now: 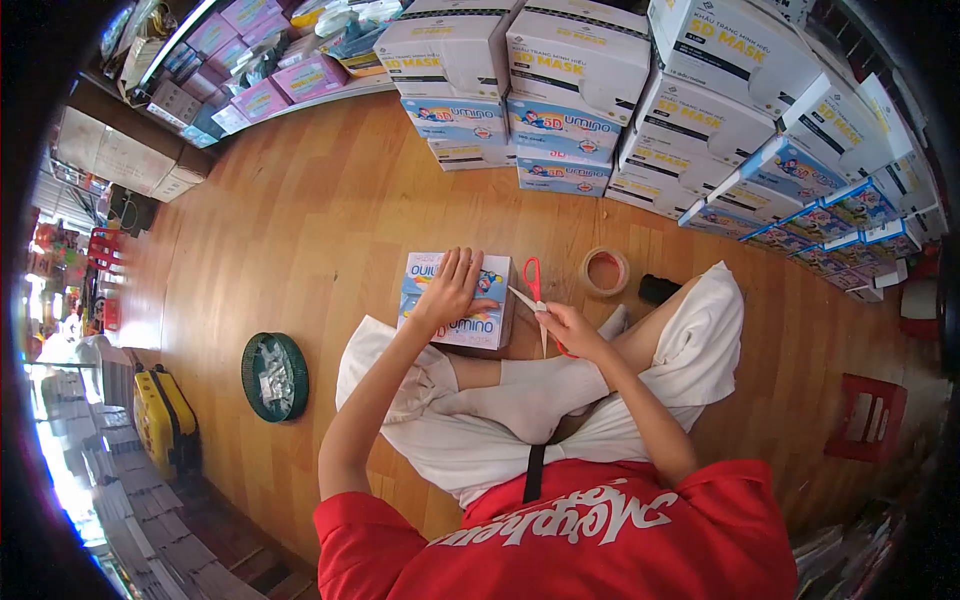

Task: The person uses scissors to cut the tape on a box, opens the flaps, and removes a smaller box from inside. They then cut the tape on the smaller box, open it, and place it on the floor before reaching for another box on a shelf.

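My left hand (452, 290) lies on a small Umino carton (474, 328), its fingers extended over the printed face and its thumb out to the side. The blue, white and pink carton stands on the floor in front of my crossed legs. My right hand (568, 330) grips red-handled scissors (532, 280) around their middle. The blades are spread, one tip pointing towards the carton's right side; one red loop points away from me, and the other is partly hidden by the hand. A roll of brown tape (604, 272) rests on the floor beyond my right hand.
Stacked mask cartons (580, 60) line the far side and the right. A dark green round basket (304, 385) with silvery packets sits left of my legs. Farther out are a yellow case (165, 415) on the left and a red stool (866, 418) on the right.
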The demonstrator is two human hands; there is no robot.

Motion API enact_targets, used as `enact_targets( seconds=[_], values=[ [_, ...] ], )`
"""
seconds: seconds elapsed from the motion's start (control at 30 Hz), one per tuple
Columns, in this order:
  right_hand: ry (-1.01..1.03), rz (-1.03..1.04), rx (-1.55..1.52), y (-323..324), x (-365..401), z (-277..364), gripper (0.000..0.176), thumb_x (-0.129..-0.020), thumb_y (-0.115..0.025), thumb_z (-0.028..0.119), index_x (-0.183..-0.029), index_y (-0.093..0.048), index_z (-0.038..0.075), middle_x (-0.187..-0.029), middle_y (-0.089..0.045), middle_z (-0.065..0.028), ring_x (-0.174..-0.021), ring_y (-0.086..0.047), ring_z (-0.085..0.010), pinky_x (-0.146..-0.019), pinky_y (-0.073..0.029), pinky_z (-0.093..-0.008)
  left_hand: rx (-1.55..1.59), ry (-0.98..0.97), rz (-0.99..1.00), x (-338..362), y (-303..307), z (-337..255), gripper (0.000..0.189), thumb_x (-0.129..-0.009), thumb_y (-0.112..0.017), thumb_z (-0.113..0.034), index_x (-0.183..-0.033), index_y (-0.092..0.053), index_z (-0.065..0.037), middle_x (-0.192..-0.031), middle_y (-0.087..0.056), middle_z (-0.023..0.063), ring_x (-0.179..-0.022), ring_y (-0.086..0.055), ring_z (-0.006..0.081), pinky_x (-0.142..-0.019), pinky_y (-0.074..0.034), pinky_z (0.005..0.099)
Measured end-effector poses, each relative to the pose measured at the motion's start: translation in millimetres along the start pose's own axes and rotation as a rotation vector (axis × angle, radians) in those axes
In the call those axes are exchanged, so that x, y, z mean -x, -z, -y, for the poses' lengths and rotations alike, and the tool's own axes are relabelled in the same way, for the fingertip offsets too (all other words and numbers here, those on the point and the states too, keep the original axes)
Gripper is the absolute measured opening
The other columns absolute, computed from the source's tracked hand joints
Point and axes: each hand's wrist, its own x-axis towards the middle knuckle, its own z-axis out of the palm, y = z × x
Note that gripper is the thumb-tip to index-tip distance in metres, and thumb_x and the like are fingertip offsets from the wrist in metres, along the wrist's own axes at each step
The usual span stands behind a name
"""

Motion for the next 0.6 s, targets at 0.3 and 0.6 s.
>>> enact_targets(
  seconds=[0.3,0.6],
  values=[
    [-0.007,-0.042,-0.038,-4.3,-3.7,0.8,0.028,-0.098,-0.052,0.026,-0.089,-0.055,-0.001,-0.065,-0.038,0.0040,-0.061,-0.036,-0.0060,-0.052,-0.032,-0.0267,0.025,0.024,-0.011,1.5,0.9,-2.0,0.087,-0.077,-0.061,-0.055,-0.130,-0.042,0.012,-0.124,-0.049,0.0284,-0.116,-0.047,0.0432,-0.101,-0.038,0.0484],
    [-0.006,-0.065,0.052,-11.0,-14.3,-2.6,0.032,-0.098,-0.051,0.029,-0.088,-0.054,-0.002,-0.065,-0.048,-0.0057,-0.062,-0.045,-0.0116,-0.058,-0.039,-0.0320,0.175,0.290,0.030,0.3,11.2,-4.1,0.056,-0.093,-0.050,-0.041,-0.134,-0.046,-0.005,-0.129,-0.051,0.0164,-0.122,-0.045,0.0351,-0.108,-0.027,0.0525]
  ],
)
